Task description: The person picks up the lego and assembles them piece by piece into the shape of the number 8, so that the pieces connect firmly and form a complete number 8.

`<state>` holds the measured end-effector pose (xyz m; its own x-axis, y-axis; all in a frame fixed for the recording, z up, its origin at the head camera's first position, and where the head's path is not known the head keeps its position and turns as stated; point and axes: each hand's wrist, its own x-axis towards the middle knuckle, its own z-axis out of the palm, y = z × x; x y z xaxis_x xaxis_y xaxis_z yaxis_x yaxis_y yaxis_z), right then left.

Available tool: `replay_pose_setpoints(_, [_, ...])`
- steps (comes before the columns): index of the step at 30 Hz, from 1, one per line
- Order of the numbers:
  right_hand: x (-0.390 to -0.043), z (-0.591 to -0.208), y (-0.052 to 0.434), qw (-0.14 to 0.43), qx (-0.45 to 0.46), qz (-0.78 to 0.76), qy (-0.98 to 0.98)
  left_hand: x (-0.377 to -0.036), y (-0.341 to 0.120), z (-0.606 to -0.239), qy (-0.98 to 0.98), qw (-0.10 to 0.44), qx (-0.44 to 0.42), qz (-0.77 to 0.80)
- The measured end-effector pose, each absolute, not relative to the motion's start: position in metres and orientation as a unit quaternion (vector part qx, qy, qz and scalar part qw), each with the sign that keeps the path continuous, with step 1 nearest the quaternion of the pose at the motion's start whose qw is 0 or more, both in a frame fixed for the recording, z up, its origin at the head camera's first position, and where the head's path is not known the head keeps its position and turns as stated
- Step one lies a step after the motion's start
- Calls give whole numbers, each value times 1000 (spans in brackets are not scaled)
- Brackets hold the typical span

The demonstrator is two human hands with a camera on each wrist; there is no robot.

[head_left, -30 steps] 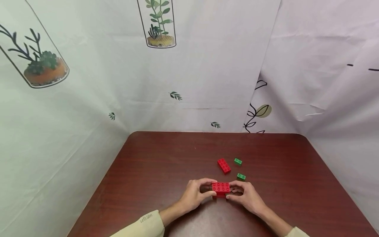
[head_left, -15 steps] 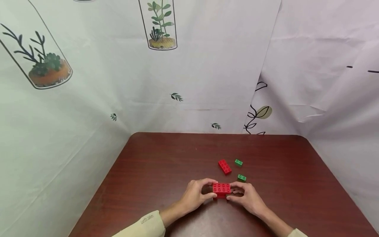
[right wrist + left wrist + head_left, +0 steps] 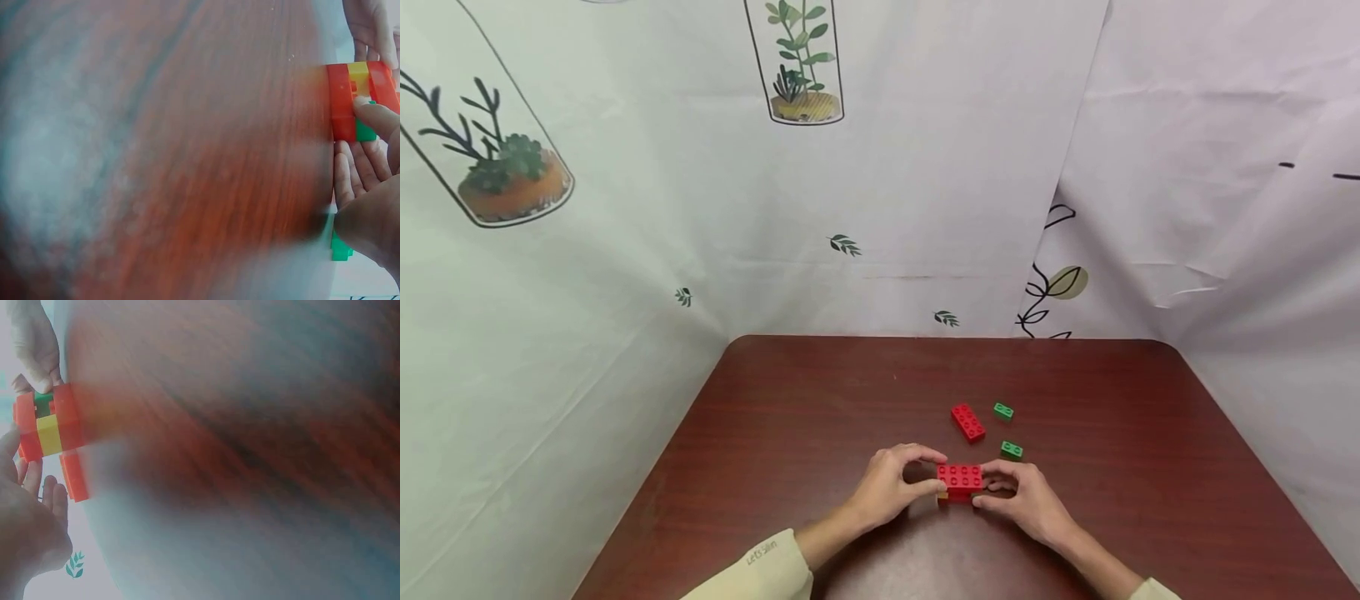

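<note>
Near the front edge of the table [image 3: 790, 400], a stack of bricks [image 3: 960, 478], red on top with yellow and green layers showing in the wrist views, is pinched at either end by the left hand [image 3: 891, 487] and the right hand [image 3: 1030, 500], fingers curled round it. Pressing layers together seems the step in hand. Adding the loose red brick [image 3: 967, 421] or a green brick [image 3: 1011, 450] just behind would need one hand to let go.

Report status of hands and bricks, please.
Left hand and right hand both grip the brick stack. Loose red brick, two green bricks behind. Nothing blocking.
</note>
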<state>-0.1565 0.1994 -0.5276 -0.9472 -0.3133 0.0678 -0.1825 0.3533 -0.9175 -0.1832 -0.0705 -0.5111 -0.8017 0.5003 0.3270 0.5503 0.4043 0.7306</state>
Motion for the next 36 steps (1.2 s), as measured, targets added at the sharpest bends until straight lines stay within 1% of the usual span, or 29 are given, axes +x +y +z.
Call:
replay_pose_setpoints(6, [-156,-529,200,59,-152,-548,820,-181,-69,-512,-842,43,-306,-442])
replay_pose_setpoints(12, [-157,-527,201,58,-149,-546,823,-180,-68,-513,-848,74,-317,-418])
replay_pose_setpoints(21, [-157,-527,199,56,-154,-546,822,-179,-69,-516,-850,101,-325,-403])
replay_pose_setpoints(26, [-157,-528,199,56,-154,-550,819,-180,-70,-517,-854,101,-324,-395])
replay_pose_setpoints(36, [-155,-525,199,67,-150,-554,816,-179,-68,-515,-860,84,-320,-389])
